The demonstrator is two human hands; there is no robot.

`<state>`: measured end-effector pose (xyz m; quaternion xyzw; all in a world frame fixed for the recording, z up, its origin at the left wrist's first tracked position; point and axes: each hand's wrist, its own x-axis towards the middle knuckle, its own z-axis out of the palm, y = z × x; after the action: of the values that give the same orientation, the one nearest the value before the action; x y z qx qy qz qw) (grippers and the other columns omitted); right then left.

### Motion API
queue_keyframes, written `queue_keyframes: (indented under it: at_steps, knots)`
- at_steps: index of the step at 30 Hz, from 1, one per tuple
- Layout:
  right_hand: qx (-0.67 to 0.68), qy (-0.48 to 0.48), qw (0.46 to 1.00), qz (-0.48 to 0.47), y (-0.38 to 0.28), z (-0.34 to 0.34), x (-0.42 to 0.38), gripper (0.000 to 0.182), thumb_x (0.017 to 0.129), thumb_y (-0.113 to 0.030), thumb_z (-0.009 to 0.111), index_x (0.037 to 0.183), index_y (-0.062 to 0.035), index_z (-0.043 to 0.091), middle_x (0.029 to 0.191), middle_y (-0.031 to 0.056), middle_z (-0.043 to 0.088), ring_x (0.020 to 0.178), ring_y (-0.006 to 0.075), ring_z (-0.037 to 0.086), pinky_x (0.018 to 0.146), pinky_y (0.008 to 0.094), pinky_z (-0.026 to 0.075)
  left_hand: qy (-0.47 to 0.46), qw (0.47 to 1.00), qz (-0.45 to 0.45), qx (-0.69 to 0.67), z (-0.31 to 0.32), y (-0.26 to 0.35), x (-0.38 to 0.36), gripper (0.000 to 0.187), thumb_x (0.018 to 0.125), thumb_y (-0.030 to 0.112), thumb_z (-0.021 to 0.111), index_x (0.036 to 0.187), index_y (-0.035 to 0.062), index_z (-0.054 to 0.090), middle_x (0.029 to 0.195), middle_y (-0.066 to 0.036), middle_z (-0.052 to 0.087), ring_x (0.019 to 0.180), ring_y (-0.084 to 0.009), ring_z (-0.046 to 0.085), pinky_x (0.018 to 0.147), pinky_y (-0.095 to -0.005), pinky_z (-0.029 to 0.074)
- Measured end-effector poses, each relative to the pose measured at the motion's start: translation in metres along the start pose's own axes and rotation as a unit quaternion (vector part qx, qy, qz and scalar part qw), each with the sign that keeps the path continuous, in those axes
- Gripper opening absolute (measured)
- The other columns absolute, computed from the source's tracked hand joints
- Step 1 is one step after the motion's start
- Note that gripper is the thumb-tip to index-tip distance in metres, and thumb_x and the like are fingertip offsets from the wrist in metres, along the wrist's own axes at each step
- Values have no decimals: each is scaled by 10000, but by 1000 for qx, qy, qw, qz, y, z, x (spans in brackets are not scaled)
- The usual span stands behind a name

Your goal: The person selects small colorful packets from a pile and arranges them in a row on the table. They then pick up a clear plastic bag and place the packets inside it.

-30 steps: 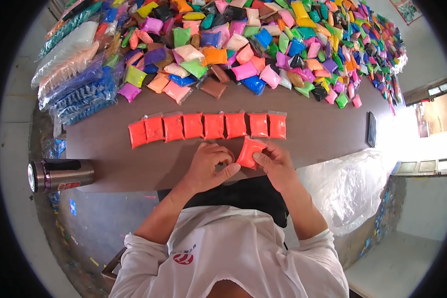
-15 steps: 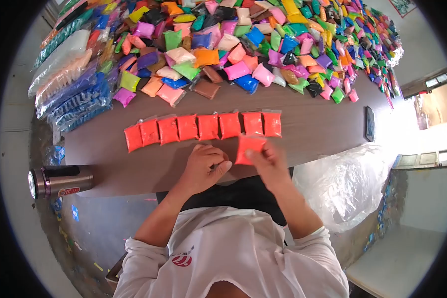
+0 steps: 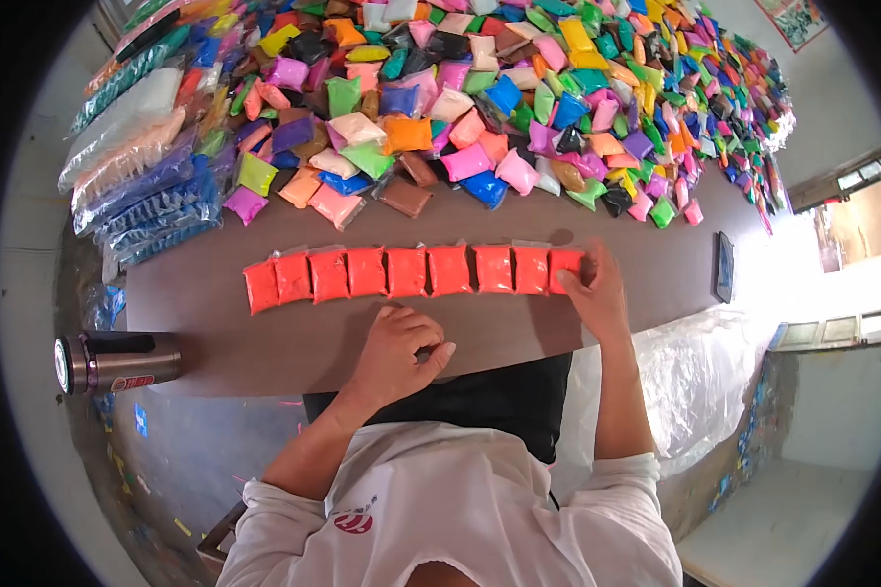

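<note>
A row of several red-orange packets [image 3: 406, 272] in clear plastic lies side by side across the brown table [image 3: 362, 225]. At the row's right end, my right hand [image 3: 600, 292] grips one more red-orange packet [image 3: 564, 268] between thumb and fingers, beside its neighbour. My left hand [image 3: 398, 350] rests near the table's front edge, below the middle of the row. Its fingers are curled loosely, with a gap between thumb and forefinger, and nothing shows in it.
A big heap of small coloured packets [image 3: 470, 157] covers the back of the table. Larger stacked bags [image 3: 137, 127] lie at the left. A steel flask [image 3: 117, 362] stands at the left edge, a phone [image 3: 722, 267] at the right. Clear plastic sheeting [image 3: 690, 391] hangs at the right.
My right hand has carried the red-orange packet rightward from in front of the row to its right end. The left hand keeps nearly the same place and shape.
</note>
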<state>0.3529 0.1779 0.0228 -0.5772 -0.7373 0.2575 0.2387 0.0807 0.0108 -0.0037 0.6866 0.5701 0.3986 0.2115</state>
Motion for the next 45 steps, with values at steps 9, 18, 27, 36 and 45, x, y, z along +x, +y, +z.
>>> queue_keyframes:
  at_steps: [9, 18, 27, 36, 45]
  knots:
    - [-115, 37, 978, -172, 1, 22, -17, 629, 997, -363, 552, 1507, -23, 413, 1546, 283, 368, 1436, 461, 344, 1172, 523, 276, 1, 1000, 5, 0, -1, 1, 1, 172, 812, 161, 759, 721, 88, 631, 829, 6, 682, 767, -215, 614, 802, -370, 432]
    - [-213, -44, 965, -149, -2, 29, -11, 594, 1058, -402, 378, 1551, -72, 375, 1631, 239, 246, 1495, 458, 234, 1201, 561, 180, -2, 999, 25, 24, 0, -3, -2, 170, 853, 213, 741, 767, 105, 641, 838, 4, 661, 838, -212, 627, 816, -385, 449]
    - [-57, 62, 965, -248, -78, 40, 38, 325, 1002, -172, 558, 1265, 11, 611, 1296, 248, 614, 1245, 412, 562, 1045, 466, 429, 15, 1000, 25, 7, -2, -2, -8, 166, 887, 223, 710, 798, 107, 631, 825, -8, 631, 851, -216, 612, 846, -384, 445]
    - [148, -80, 900, -403, -237, 164, 194, 258, 1016, -106, 512, 1219, -3, 633, 1094, 192, 716, 1048, 343, 692, 884, 369, 532, 22, 999, 26, -6, 0, -8, -11, 180, 910, 245, 680, 820, 93, 644, 830, -14, 626, 865, -220, 614, 854, -389, 470]
    - [-77, 46, 930, -356, -264, 262, 308, 391, 836, -59, 561, 1219, 15, 579, 1279, 259, 610, 1132, 437, 619, 952, 515, 516, 17, 999, 26, -10, 4, -10, -13, 201, 928, 264, 661, 820, 95, 644, 859, -11, 630, 877, -213, 611, 875, -385, 468]
